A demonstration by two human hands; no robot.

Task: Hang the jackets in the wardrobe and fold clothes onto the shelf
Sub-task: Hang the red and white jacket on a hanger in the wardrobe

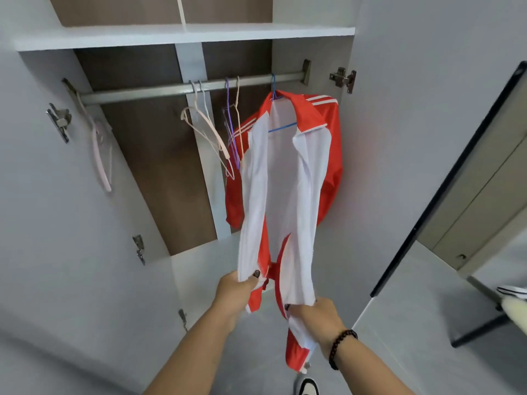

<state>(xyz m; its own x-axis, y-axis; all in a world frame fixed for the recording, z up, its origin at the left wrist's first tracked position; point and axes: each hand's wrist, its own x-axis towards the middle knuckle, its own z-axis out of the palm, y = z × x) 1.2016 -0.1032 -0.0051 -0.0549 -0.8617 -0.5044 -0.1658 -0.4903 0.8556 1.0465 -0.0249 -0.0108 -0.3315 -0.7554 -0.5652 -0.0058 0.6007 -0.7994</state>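
A red jacket (328,155) with white lining and white shoulder stripes hangs on a blue hanger (281,128) from the metal rail (159,91) inside the open wardrobe. Its front lies open toward me. My left hand (235,289) grips the bottom of the left front panel. My right hand (319,313), with a dark bead bracelet on the wrist, grips the bottom of the right front panel. Both panels are pulled out and down from the rail.
Several empty hangers hang on the rail: pink (99,155) at far left, beige (205,132) and purple (231,129) in the middle. A white shelf (182,35) runs above the rail. The right wardrobe door (445,138) stands open; a dark-framed mirror (456,172) leans at right.
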